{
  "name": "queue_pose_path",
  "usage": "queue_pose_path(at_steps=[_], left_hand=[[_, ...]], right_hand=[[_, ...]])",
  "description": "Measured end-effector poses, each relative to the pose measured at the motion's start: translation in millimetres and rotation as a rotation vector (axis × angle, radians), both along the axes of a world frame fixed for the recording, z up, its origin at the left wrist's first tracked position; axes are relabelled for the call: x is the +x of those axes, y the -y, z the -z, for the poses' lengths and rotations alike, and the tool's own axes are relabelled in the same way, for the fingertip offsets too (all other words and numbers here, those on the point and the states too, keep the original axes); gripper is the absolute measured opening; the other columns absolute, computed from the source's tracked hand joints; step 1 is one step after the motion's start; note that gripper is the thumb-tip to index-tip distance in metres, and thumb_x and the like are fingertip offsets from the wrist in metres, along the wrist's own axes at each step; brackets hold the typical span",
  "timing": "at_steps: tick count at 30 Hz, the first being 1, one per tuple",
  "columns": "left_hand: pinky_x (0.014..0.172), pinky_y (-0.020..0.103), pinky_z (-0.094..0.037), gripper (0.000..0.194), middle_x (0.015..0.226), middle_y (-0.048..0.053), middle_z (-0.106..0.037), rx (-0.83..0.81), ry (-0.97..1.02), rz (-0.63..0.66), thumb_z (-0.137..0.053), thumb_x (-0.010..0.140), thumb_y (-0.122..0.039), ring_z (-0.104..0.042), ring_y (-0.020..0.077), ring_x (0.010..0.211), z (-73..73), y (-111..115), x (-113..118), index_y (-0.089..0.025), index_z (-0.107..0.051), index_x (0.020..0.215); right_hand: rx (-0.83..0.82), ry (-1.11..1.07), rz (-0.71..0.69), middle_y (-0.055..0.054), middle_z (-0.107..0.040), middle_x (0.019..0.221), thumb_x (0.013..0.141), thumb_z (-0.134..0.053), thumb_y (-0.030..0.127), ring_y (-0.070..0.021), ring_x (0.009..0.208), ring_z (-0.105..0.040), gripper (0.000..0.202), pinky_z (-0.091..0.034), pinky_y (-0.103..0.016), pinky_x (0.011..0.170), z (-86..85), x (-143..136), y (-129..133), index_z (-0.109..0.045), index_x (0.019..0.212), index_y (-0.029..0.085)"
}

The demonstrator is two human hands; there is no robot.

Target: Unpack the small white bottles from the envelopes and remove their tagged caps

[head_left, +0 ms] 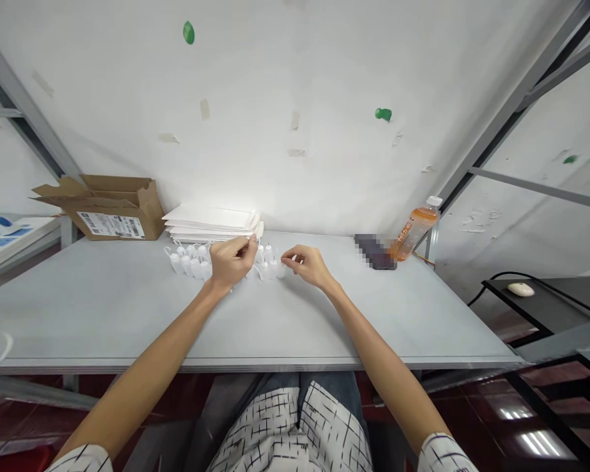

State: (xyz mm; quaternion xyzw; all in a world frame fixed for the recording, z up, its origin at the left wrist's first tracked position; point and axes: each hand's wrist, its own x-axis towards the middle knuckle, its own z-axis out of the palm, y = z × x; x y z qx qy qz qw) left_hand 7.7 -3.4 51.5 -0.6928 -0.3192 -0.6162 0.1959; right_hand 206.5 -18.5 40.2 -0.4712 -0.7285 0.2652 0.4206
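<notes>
Small white plastic bottles, several with thin looped straps, stand in rows along the back of the grey table. My left hand is closed in a fist over the middle of the rows and hides some of them; what it holds, if anything, does not show. To its left is one group of bottles; to its right stands a smaller group. At the right end of that group, my right hand is closed in a pinch, fingertips at the top of a white bottle. Anything between those fingertips is too small to name.
Behind the bottles lies a stack of white sheets or envelopes, beside an open cardboard box. On the right are a dark, blurred-out flat object and an orange drink bottle. A white wall rises behind the table.
</notes>
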Motion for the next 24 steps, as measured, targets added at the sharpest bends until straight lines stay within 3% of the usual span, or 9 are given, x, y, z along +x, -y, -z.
queue_pose_path(at_steps=[3, 6, 10, 17, 20, 24], left_hand=[[0.044, 0.023, -0.025, 0.042, 0.042, -0.006, -0.031, 0.033, -0.063, 0.050, -0.057, 0.085, -0.016, -0.026, 0.0074, 0.042, 0.0, 7, 6, -0.018, -0.036, 0.049], [0.053, 0.023, -0.037, 0.026, 0.050, -0.003, -0.051, 0.010, -0.109, 0.087, -0.058, 0.084, -0.016, -0.045, 0.0105, 0.051, -0.3, 18, 17, -0.019, -0.052, 0.059], [0.064, 0.026, -0.045, 0.021, 0.070, 0.003, -0.067, -0.166, -0.217, 0.123, -0.054, 0.089, -0.023, -0.059, 0.0136, 0.066, 0.5, 32, 42, -0.019, -0.064, 0.072], [0.054, 0.028, -0.035, 0.041, 0.075, 0.009, -0.068, -0.687, -0.561, -0.070, -0.056, 0.087, -0.052, -0.063, 0.0222, 0.071, 3.2, 37, 98, -0.015, -0.069, 0.076], [0.057, 0.028, -0.036, 0.035, 0.085, 0.011, -0.070, -0.796, -0.608, -0.074, -0.054, 0.090, -0.047, -0.065, 0.0242, 0.078, 12.8, 34, 112, -0.015, -0.070, 0.087], [0.059, 0.029, -0.037, 0.031, 0.093, 0.009, -0.071, -0.856, -0.583, -0.006, -0.050, 0.093, -0.042, -0.066, 0.0242, 0.081, 34.1, 31, 113, -0.017, -0.069, 0.096]], right_hand=[[-0.022, -0.108, 0.024, -0.002, -0.067, 0.081, 0.077, -0.062, 0.028, -0.0082, 0.051, -0.054, 0.012, -0.042, -0.023, 0.052, -3.4, 9, 1, -0.068, 0.075, 0.018], [-0.084, -0.220, 0.065, -0.001, -0.064, 0.076, 0.075, -0.064, 0.031, -0.0086, 0.051, -0.053, 0.015, -0.038, -0.022, 0.046, -6.3, 28, 2, -0.066, 0.074, 0.017], [-0.172, -0.346, 0.060, -0.001, -0.060, 0.070, 0.070, -0.068, 0.035, -0.0094, 0.051, -0.053, 0.019, -0.036, -0.022, 0.042, -3.8, 58, 7, -0.065, 0.072, 0.016], [-0.269, -0.458, 0.100, -0.002, -0.063, 0.068, 0.065, -0.073, 0.038, -0.0114, 0.052, -0.058, 0.025, -0.041, -0.021, 0.045, 8.5, 90, 15, -0.065, 0.071, 0.016], [-0.270, -0.510, 0.140, -0.002, -0.064, 0.069, 0.063, -0.074, 0.038, -0.0121, 0.052, -0.059, 0.026, -0.041, -0.021, 0.044, 10.8, 94, 13, -0.065, 0.070, 0.015], [-0.279, -0.529, 0.137, -0.003, -0.065, 0.069, 0.063, -0.073, 0.034, -0.0118, 0.051, -0.059, 0.022, -0.042, -0.021, 0.043, 13.9, 93, 12, -0.065, 0.070, 0.015]])
